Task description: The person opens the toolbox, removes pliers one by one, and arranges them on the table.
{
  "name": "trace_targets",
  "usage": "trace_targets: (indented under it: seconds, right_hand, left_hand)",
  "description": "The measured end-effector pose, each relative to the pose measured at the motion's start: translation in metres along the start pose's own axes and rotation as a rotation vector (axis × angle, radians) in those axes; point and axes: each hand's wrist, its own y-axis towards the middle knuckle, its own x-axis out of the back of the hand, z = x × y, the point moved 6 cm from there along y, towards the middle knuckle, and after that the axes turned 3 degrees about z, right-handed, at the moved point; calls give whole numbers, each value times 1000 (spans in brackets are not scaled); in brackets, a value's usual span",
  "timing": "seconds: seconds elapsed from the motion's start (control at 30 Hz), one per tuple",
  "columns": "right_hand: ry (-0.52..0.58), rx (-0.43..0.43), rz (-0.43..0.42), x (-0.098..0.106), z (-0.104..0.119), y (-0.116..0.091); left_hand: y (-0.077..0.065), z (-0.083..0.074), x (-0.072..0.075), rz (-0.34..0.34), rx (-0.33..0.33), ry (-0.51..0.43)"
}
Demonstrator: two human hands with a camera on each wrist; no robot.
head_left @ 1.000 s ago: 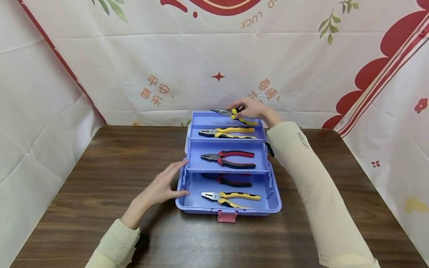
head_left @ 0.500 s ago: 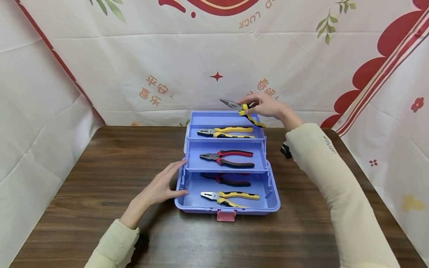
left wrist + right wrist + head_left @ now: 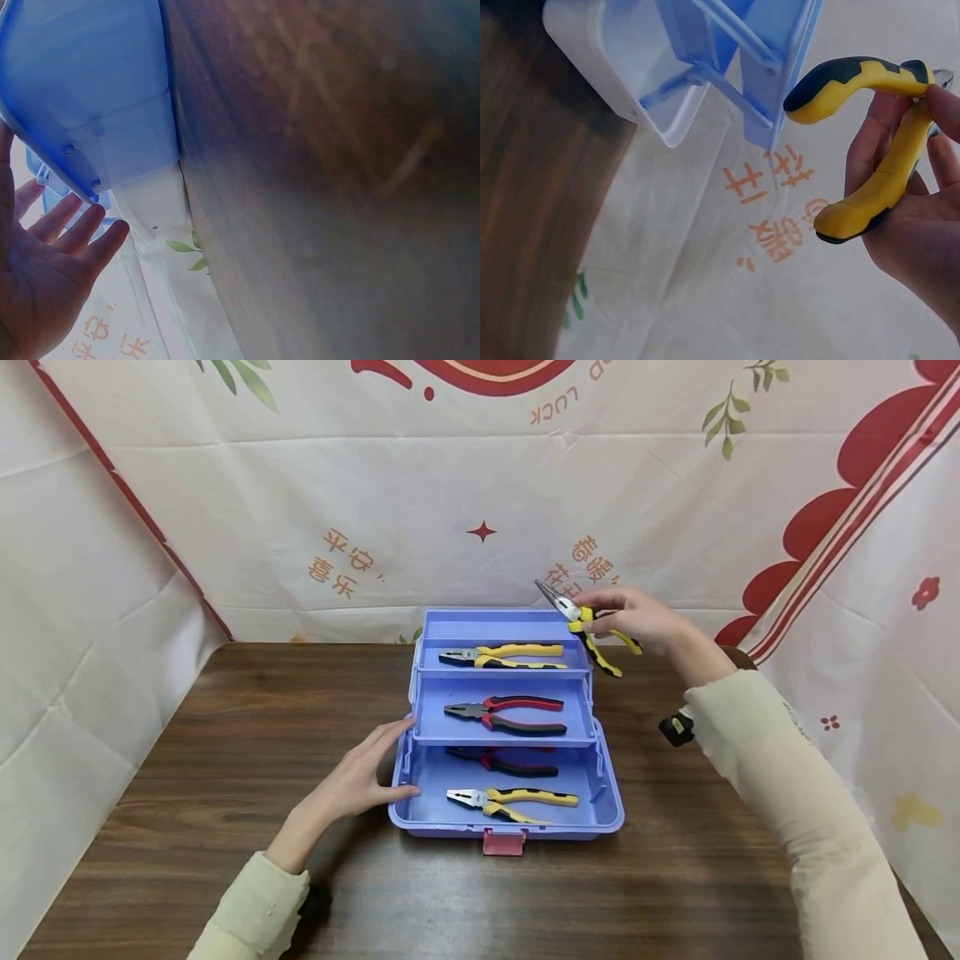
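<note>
A blue toolbox (image 3: 506, 832) with stepped trays stands unfolded on the table. My right hand (image 3: 636, 617) pinches yellow-and-black long-nose pliers (image 3: 582, 625) near their pivot, beside the top tray's right end; their jaws point up and left, and in the right wrist view the handles (image 3: 870, 217) spread apart. At the toolbox's left side my left hand (image 3: 358, 779) rests with fingers spread, thumb and fingertips at the rim. Yellow combination pliers (image 3: 521, 652) lie in the upper tray, red-and-black pliers (image 3: 517, 714) in the middle tray. The bottom compartment holds yellow pliers (image 3: 536, 797) and partly hidden red-and-black pliers (image 3: 521, 767).
The brown wooden table (image 3: 225, 760) extends to both sides of the toolbox. A printed white cloth (image 3: 300, 510) hangs behind and along the sides. The pink latch (image 3: 504, 842) sticks out at the toolbox's front.
My right hand has carried the long-nose pliers rightward from over the top tray to beyond its right end, their tips turning upward. The left hand stays at the toolbox's side.
</note>
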Motion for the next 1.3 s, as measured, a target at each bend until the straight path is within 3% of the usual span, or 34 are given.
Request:
trace_targets:
  seconds: [0.6,0.93,1.3]
  right_hand:
    - [299,-114,-138,8,-66,-56]
    - [587,-166,-202,-6,-108,-80]
    - [591,-291,-173,-40,-150,-94]
  left_hand:
    - [-2,0,1,6,9,-10]
    - [0,0,0,16,24,-10]
    - [0,-1,1,15,15,-5]
